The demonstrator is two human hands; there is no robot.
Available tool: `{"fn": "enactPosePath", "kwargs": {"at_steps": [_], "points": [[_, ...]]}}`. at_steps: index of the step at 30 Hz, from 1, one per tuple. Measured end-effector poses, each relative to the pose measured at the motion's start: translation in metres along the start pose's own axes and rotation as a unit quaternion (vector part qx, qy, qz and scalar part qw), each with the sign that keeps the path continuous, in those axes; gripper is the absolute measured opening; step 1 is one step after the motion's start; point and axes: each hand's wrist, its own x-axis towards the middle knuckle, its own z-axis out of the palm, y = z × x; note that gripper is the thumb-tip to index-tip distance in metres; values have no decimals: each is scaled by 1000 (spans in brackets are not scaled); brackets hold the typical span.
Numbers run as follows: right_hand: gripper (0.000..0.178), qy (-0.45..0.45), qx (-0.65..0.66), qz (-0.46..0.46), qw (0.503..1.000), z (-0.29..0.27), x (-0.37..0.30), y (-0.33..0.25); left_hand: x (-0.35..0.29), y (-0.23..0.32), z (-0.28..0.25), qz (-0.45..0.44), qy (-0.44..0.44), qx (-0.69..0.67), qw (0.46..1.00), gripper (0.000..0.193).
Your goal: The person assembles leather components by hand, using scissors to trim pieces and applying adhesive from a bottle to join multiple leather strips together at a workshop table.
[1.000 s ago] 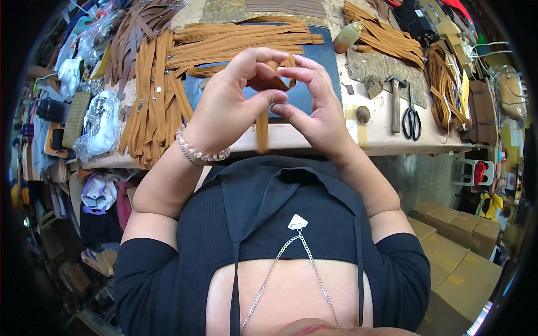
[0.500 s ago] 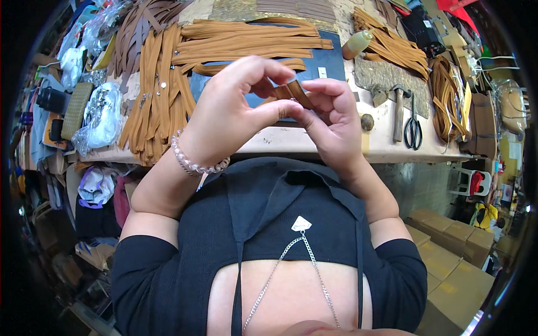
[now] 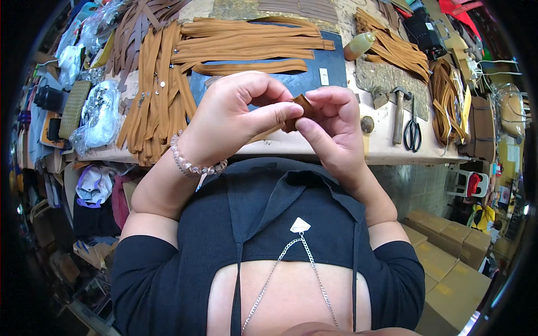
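Observation:
Above the table's near edge, my left hand [image 3: 244,112] and my right hand [image 3: 336,126] meet at a short brown zipper tape [image 3: 303,105]. My left thumb and fingertips pinch its left side. On the other side, my right thumb and fingers grip it, and it looks bent between the two hands. Fingers hide part of it; whether a slider sits on it cannot be seen now. Beyond my hands, long brown zipper tapes [image 3: 246,43] lie across a dark blue mat [image 3: 334,61]. More zipper tapes [image 3: 154,95] with small metal pieces hang toward the table's edge at left.
To the right lie a bottle [image 3: 359,46], a hammer [image 3: 398,117], black-handled scissors [image 3: 413,133] and a coiled brown bundle [image 3: 444,106]. Plastic-wrapped goods [image 3: 102,115] crowd the left end. Cardboard boxes [image 3: 454,285] stand on the floor at lower right.
Both hands have come slightly lower and nearer to me. The zipper tape has turned between the fingers, and the small metal glint on it no longer shows.

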Motion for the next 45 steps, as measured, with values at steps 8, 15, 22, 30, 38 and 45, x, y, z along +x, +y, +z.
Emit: {"fn": "enactPosePath", "kwargs": {"at_steps": [8,15,22,30,38,45], "points": [[28,13,-27,-23,999,1,-2,3,1,-1,-7,-55,-72,-34,995,12],[27,-41,-24,-62,997,-1,-1,-5,2,-11,-8,-127,-127,-267,947,13],[24,33,6,-6,999,5,1,-6,3,5,-2,24,-32,40,998,14],[25,-1,-25,-54,998,0,0,-6,2,-4,-3,-82,-100,-268,955,14],[25,-23,-16,-87,996,-3,1,-1,2,-1,-3,-77,-97,-264,956,14],[26,50,-21,-42,998,2,-4,-5,-1,11,-7,-17,-38,-143,989,11]]}}
